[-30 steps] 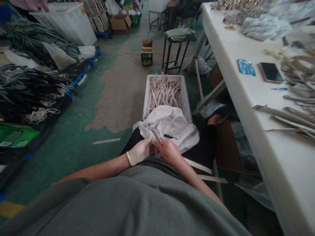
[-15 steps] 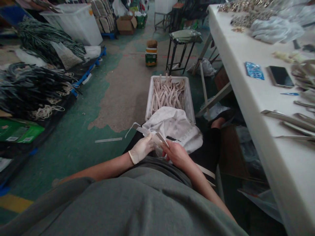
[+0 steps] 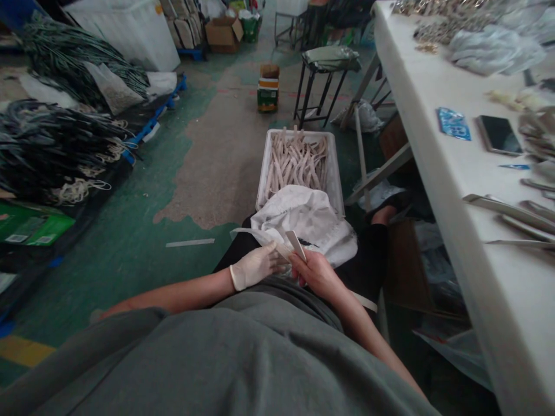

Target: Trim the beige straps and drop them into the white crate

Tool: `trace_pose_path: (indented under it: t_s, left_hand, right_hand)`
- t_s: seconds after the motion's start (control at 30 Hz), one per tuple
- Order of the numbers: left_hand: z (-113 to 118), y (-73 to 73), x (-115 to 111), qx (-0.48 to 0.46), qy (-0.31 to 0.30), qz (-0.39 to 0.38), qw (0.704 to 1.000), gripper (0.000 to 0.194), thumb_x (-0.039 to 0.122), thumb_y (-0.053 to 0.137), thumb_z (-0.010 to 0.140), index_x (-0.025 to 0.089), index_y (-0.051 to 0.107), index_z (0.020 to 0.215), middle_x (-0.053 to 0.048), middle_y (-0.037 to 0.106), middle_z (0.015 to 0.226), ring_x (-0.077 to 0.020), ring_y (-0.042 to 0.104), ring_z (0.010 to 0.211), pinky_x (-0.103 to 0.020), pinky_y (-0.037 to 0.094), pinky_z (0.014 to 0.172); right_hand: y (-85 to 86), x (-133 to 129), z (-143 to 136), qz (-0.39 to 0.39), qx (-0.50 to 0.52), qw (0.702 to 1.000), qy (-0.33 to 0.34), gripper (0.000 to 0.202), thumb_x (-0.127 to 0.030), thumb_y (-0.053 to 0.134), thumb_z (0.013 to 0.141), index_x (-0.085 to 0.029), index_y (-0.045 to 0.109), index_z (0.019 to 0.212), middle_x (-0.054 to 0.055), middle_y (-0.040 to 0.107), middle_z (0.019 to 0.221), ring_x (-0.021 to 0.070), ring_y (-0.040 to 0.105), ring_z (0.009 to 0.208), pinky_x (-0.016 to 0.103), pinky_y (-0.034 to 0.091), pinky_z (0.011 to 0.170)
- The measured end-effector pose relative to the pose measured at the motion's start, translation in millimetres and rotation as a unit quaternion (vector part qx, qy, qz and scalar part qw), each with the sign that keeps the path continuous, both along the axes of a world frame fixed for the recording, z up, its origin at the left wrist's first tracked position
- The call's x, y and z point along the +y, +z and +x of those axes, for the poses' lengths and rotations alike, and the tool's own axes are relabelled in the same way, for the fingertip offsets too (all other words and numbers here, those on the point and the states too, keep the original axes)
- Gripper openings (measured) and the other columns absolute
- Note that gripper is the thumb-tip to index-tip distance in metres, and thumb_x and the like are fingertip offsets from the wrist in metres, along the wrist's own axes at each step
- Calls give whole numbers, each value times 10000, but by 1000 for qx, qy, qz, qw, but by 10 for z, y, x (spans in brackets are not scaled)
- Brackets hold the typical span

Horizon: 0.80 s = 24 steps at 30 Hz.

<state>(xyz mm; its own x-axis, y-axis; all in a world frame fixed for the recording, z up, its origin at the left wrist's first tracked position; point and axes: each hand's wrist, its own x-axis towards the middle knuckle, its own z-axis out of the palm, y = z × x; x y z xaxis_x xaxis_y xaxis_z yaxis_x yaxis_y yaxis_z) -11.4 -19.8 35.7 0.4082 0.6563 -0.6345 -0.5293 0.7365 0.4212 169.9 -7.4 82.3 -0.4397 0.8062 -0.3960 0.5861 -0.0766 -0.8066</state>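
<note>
My left hand (image 3: pixel 256 267) wears a pale glove and is closed on a thin whitish strip (image 3: pixel 250 233), whose free end points up and left. My right hand (image 3: pixel 315 270) is bare and closed round a flat pale piece (image 3: pixel 296 245) that sticks up from its fingers. Both hands are close together over my lap, at the near edge of a crumpled white cloth bag (image 3: pixel 303 211). Beyond the bag stands a white crate (image 3: pixel 261 167) filled with pale, twisted strips (image 3: pixel 297 159).
On the right, a long white table (image 3: pixel 442 190) holds a phone (image 3: pixel 499 134), a blue packet (image 3: pixel 453 123) and metal tools (image 3: pixel 511 209). A stool (image 3: pixel 323 75) stands beyond the crate. Dark cord bundles (image 3: pixel 52 147) lie at left. A loose strip (image 3: pixel 189 242) is on the floor.
My right hand has shifted slightly right, and the flat piece in it stands more upright. The thin strip's curled end no longer shows at the left. The camera view has shifted slightly.
</note>
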Motion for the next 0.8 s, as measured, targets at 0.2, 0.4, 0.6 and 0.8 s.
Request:
trace_pose_path:
  t_s: [0.2,0.4,0.6,0.8]
  left_hand:
    - [-104,-47,71,-19,82,-93,992,331,443,557,933,156,667,1056,-103,708,1064,-187,674,954,-300,534,816]
    - [-158,-11,208,55,189,-56,979,76,227,644,895,154,660,885,-36,692,822,-121,655,723,-232,527,663]
    - [55,52,93,32,105,-15,994,97,229,712,839,136,687,849,-53,708,818,-142,666,720,-240,528,654]
    - [-213,5,363,78,206,-37,975,111,212,619,906,161,703,957,-41,711,829,-120,649,703,-234,532,683]
  right_hand:
    - [55,-78,100,-16,-17,1000,-13,400,-427,402,986,-194,549,695,-8,625,578,116,559,461,230,396,536]
    - [223,-112,252,-13,-98,995,10,398,-418,398,992,-198,584,718,7,647,598,140,587,516,241,370,547]
    - [270,24,-51,64,-232,970,22,334,-355,422,1001,-205,636,794,30,672,658,162,606,593,252,340,572]
    - [288,-24,185,24,-140,990,4,385,-384,401,998,-204,630,747,2,662,620,139,608,561,235,364,572]
